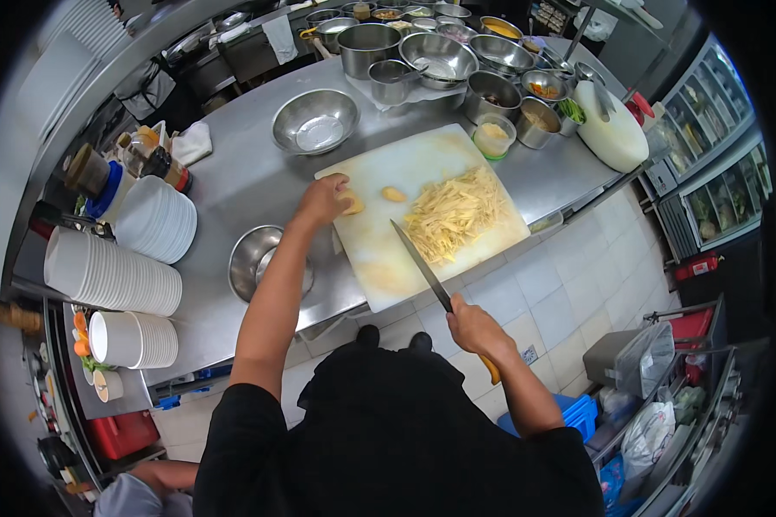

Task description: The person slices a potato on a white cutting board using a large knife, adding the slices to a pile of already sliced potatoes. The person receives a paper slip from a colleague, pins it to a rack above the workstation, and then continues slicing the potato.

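A white cutting board (388,271) lies askew at the table's front edge. My left hand (324,199) is at its left edge, with the fingers on a pale yellow peeled piece (352,202), perhaps ginger or potato; its grip is partly hidden. A smaller such piece (393,194) lies just to the right. A heap of pale yellow cut strips (456,210) covers the board's right part. My right hand (477,326) is closed round the yellow handle of a long kitchen knife (423,266), whose tip rests over the board, left of the strips.
Steel bowls (316,121) (258,262) stand behind and left of the board. Stacked white bowls (113,271) line the left side. Pots (370,48) and a plastic tub (494,136) stand behind. Another person's arm (168,474) shows at lower left.
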Demonstrator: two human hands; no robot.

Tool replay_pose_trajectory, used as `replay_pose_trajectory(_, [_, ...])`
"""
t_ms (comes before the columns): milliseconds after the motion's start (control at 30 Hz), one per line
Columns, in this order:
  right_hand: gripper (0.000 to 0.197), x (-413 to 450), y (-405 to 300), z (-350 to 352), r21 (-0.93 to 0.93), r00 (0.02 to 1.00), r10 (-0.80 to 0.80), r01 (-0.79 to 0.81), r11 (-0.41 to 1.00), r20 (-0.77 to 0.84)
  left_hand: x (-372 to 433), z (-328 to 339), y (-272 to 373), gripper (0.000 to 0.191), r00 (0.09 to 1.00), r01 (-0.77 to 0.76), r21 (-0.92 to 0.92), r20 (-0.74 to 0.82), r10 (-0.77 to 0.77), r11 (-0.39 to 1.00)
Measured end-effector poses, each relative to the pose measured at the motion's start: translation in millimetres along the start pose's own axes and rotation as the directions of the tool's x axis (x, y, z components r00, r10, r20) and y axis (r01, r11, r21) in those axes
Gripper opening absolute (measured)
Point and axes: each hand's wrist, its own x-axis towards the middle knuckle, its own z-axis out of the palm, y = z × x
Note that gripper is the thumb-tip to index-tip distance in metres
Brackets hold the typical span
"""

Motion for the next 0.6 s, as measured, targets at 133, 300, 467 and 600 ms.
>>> replay_pose_trajectory(133, [0.022,4,7,0,-0.014,1.0,-0.016,0.016,1.0,-0.003,-33,5,17,0.056,0.971,-0.181,-0.113,0.138,0.196,0.977])
replay_pose_trajectory(300, [0.022,2,19,-5,0.016,0.996,-0.086,0.085,0.996,0.025,-92,59,35,0.057,0.883,-0.306,-0.188,0.309,0.352,0.933])
replay_pose_trajectory(467, [0.021,8,23,-28,0.058,0.986,-0.08,0.072,0.996,0.148,-133,79,52,0.063,0.955,-0.292,-0.147,0.008,0.297,0.945])
replay_pose_trajectory(600, [0.019,16,26,-46,0.008,0.963,-0.17,0.172,0.985,0.211,-154,102,58,0.065,0.978,-0.133,-0.186,-0.183,0.099,0.973])
